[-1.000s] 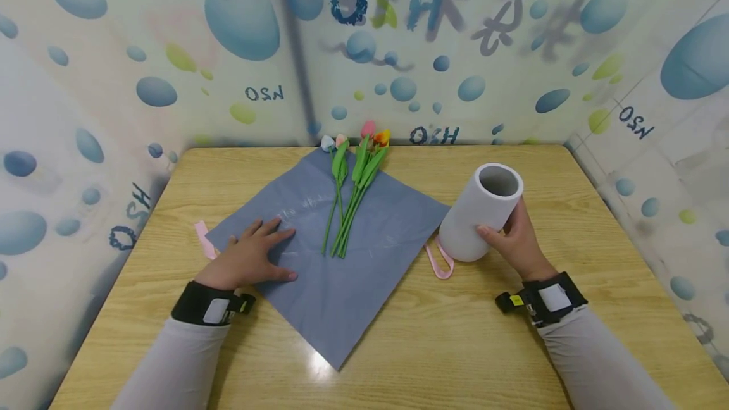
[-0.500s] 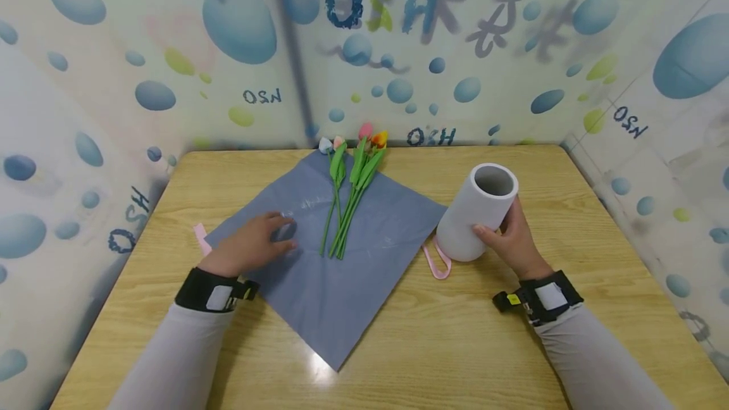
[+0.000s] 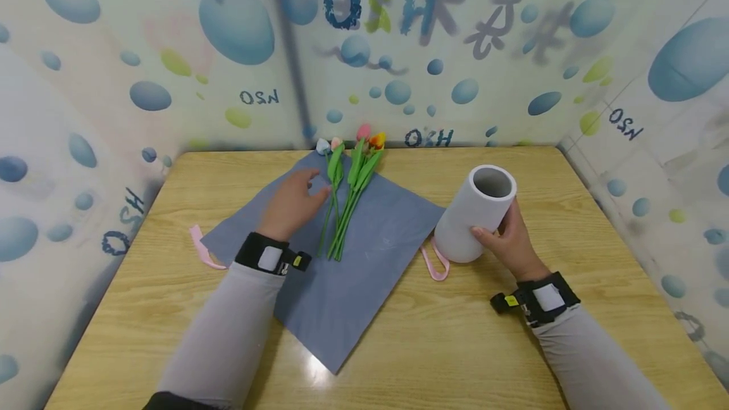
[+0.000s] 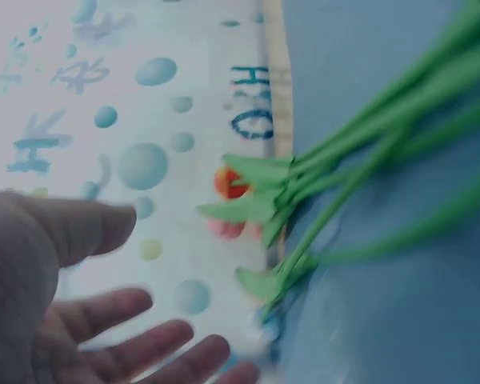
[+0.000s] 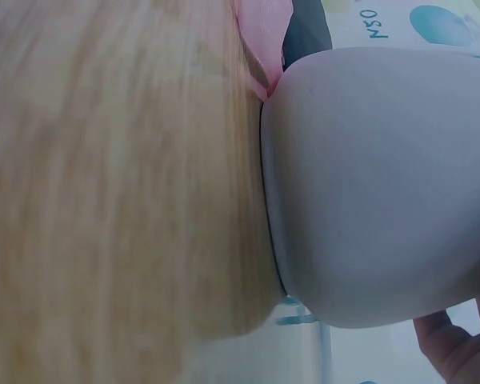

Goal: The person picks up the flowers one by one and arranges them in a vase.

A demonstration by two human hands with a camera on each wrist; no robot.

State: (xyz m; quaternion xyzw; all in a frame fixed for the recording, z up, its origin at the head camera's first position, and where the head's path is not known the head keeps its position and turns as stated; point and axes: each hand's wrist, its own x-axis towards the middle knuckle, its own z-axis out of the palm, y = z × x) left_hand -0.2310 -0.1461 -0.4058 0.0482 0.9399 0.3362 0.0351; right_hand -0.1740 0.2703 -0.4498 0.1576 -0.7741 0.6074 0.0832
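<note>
Several tulips (image 3: 355, 192) with green stems lie on a blue-grey wrapping sheet (image 3: 370, 283), their pink, orange and pale heads past its far corner. My left hand (image 3: 293, 204) hovers over the sheet just left of the stems, fingers spread and holding nothing. In the left wrist view, thumb and fingers stand apart beside the tulips (image 4: 344, 176). My right hand (image 3: 515, 245) grips a white vase (image 3: 469, 220) low on its right side, thumb in front. The vase stands on the table with its mouth up; in the right wrist view its smooth lower wall (image 5: 376, 192) fills much of the frame.
A pink ribbon runs under the sheet; one end (image 3: 202, 248) shows at the left, and a loop (image 3: 437, 264) lies beside the vase's base. The wooden table (image 3: 427, 353) backs onto a wall (image 3: 490, 112) printed with blue drops.
My left hand has lifted off the sheet's left side and moved forward and right to the tulip stems. My right hand stays on the vase.
</note>
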